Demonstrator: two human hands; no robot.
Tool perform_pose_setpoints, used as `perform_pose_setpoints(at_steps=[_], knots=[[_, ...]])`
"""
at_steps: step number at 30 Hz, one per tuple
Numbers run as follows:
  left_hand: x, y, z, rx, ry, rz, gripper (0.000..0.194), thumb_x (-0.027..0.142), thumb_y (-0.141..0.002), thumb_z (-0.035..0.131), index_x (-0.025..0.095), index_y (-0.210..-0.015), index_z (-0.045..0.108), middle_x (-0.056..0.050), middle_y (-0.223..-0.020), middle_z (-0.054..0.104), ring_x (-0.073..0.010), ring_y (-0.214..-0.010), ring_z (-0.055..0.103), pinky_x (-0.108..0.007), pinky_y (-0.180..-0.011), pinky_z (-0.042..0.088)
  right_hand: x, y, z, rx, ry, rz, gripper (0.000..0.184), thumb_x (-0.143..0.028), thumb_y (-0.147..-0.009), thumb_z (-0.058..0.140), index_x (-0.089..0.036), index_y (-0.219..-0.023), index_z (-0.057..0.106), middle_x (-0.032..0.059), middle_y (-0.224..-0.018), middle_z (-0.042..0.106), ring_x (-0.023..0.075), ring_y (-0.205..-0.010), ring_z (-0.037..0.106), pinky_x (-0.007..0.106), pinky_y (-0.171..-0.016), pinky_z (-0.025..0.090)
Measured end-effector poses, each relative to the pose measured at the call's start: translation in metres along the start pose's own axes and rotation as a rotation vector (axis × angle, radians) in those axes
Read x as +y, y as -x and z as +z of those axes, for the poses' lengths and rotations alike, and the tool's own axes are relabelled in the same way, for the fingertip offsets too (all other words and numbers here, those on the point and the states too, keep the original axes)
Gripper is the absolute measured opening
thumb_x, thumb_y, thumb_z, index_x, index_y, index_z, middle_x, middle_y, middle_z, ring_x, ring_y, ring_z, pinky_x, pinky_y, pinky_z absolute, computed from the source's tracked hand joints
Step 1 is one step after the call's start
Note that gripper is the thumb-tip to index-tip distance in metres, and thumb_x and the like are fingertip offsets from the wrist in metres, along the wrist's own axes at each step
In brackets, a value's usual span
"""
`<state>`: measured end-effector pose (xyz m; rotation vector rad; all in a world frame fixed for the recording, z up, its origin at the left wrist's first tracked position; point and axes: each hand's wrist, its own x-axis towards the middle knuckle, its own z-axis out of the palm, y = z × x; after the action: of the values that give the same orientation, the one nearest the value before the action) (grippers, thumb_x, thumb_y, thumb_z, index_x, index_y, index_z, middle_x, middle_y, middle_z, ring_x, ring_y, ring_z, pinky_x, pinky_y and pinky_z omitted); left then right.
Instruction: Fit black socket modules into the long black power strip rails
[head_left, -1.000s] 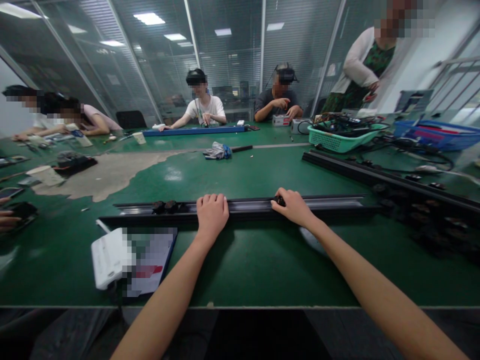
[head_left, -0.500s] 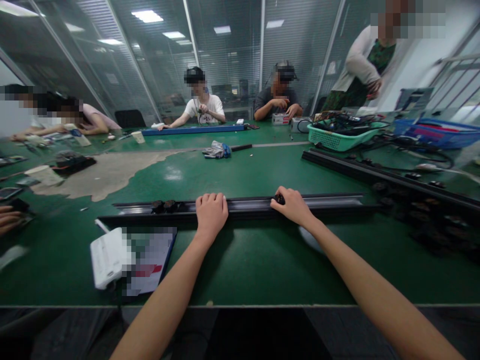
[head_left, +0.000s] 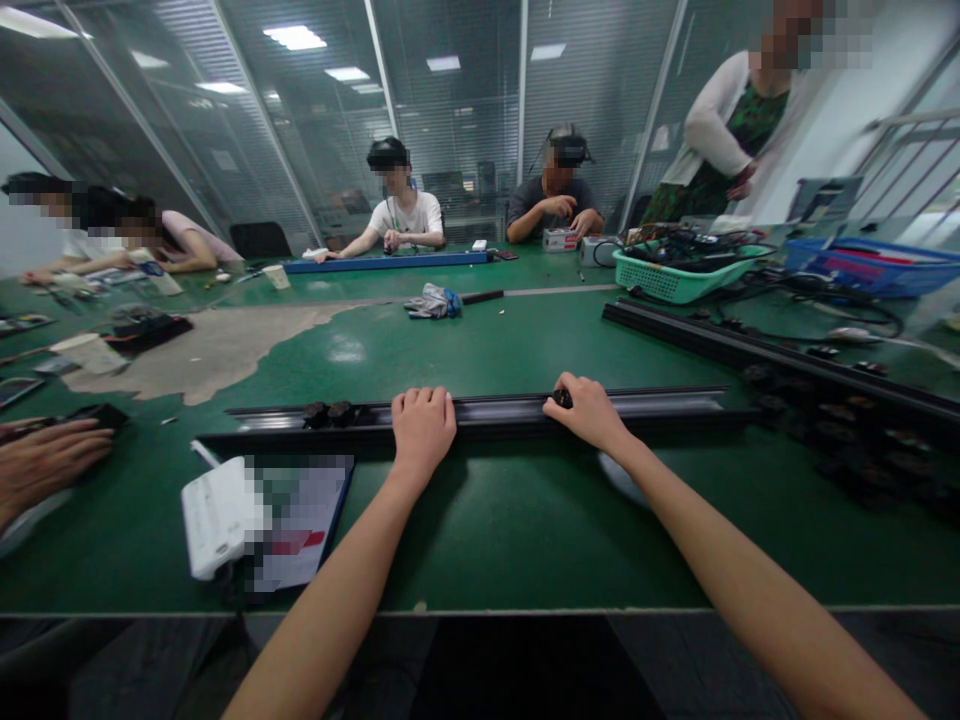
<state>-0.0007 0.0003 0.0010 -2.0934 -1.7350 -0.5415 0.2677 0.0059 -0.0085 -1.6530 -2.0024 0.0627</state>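
Observation:
A long black metal rail [head_left: 495, 412] with a shiny inner channel lies across the green table in front of me. My left hand [head_left: 424, 425] is wrapped over the rail near its middle, fingers on the far edge. Farther right, my right hand [head_left: 585, 408] grips a small round black part [head_left: 562, 398] at the channel; its lower side is hidden. Two similar black parts [head_left: 328, 413] sit in the channel toward the left end. Many more dark parts [head_left: 885, 440] lie in a heap to the right.
Another black rail [head_left: 750, 350] slants at the right. Behind it stand a green basket [head_left: 682, 275] of cables and a blue basket [head_left: 870, 270]. A white device [head_left: 223, 518] rests at left by a tablet-like sheet [head_left: 319, 510]. A co-worker's hand [head_left: 56, 460] reaches in from the left.
My right hand has shifted very slightly to the right with the round black part. At the left edge, the co-worker's hand has come farther into view. My left hand stays put.

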Motion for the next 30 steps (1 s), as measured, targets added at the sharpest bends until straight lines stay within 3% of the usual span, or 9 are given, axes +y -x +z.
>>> perform_pose_setpoints(at_steps=[30], knots=[[-0.0007,0.0001,0.0009,0.001,0.001,0.004,0.035,0.031,-0.099,0.031,0.021,-0.094,0.064,-0.011,-0.099,0.069,-0.0285,-0.1,0.055,-0.044,-0.091,0.035,0.0072,0.001,-0.0062,0.006,-0.059,0.013,0.019,-0.04,-0.083,0.05,-0.022,-0.078,0.05,0.0042,-0.077,0.06,0.0198,-0.076,0.054,0.03,-0.072,0.037]])
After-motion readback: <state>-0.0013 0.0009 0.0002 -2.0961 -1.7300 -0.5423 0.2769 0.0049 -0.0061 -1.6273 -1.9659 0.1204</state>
